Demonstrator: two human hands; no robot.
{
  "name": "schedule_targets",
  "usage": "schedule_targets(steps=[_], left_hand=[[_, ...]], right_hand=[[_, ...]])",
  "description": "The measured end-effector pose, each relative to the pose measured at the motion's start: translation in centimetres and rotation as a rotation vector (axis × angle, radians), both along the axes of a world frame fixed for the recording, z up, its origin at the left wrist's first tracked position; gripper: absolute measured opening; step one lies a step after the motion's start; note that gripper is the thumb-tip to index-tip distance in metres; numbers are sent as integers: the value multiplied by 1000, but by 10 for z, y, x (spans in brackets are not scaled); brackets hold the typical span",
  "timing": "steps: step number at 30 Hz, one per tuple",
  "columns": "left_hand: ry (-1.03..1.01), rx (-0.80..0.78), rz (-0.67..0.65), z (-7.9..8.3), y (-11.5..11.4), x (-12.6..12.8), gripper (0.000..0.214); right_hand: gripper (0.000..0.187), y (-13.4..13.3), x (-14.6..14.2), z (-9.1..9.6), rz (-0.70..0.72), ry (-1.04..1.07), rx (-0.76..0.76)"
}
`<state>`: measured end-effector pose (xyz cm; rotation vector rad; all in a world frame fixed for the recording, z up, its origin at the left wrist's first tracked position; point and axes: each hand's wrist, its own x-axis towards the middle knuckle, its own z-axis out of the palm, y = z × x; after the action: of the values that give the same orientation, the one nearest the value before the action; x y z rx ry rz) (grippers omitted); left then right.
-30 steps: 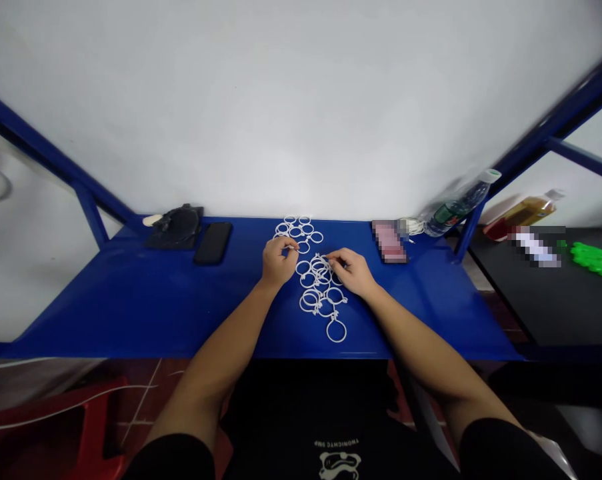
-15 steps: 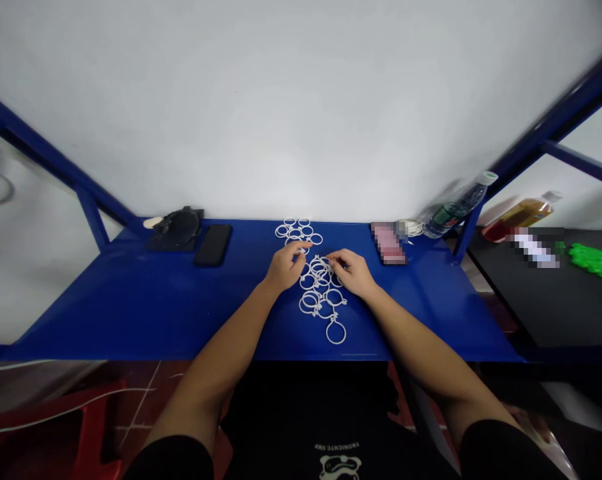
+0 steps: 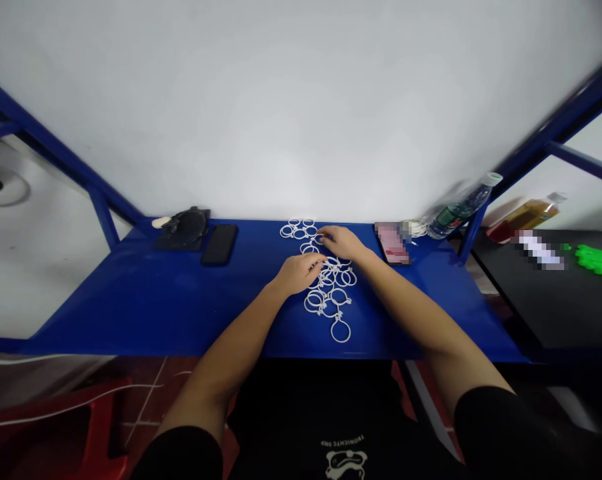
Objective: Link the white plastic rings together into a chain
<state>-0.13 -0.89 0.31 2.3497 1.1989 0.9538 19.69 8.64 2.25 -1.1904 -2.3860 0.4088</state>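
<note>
Several white plastic rings (image 3: 331, 297) lie in a loose heap on the blue table (image 3: 155, 293), with a smaller group of rings (image 3: 297, 229) further back by the wall. My left hand (image 3: 301, 272) rests on the near heap with its fingers curled onto the rings. My right hand (image 3: 341, 242) reaches over to the far group, fingers bent down on a ring there. What each hand pinches is too small to make out.
A black phone (image 3: 219, 244) and a dark bundle (image 3: 183, 227) lie at the back left. A pink phone (image 3: 391, 243), a white cable (image 3: 417, 228) and a tipped water bottle (image 3: 458, 204) sit at the back right. A black table with green parts (image 3: 599, 259) stands to the right.
My right hand has moved from the near heap back to the far group of rings. My left hand has shifted right onto the near heap.
</note>
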Motion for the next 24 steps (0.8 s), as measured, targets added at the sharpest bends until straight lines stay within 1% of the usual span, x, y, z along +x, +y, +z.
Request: schedule_targets(steps=[3, 5, 7, 10, 12, 13, 15, 16, 18, 20, 22, 24], left_hand=[[57, -1, -33, 2, -2, 0, 25], [73, 27, -48, 3, -4, 2, 26], [100, 60, -58, 3, -6, 3, 26], [189, 90, -56, 3, -8, 6, 25], [252, 99, -46, 4, -11, 8, 26], [276, 103, -42, 5, -12, 9, 26], [312, 105, -45, 9, -16, 10, 28], [320, 102, -44, 11, -18, 10, 29], [330, 87, -53, 15, -22, 11, 32], [318, 63, -57, 17, -23, 12, 40], [275, 40, -56, 16, -23, 13, 46], [202, 21, -29, 11, -20, 13, 45]], right_hand=[[35, 15, -15, -2, 35, -176, -14], [34, 19, -19, -6, 24, -221, -13], [29, 18, -15, -10, -27, -210, -30], [21, 12, 3, -12, -165, -127, -78], [18, 3, 19, -13, -257, 19, -61], [16, -4, 27, -13, -293, 139, -35], [9, -20, 42, -14, -315, 433, -46], [9, -29, 48, -15, -307, 566, -77], [17, -44, 56, -17, -302, 787, -156], [23, -55, 60, -16, -364, 978, -272], [25, -58, 61, -13, -427, 1173, -423], [28, -56, 61, -10, -452, 1322, -568]])
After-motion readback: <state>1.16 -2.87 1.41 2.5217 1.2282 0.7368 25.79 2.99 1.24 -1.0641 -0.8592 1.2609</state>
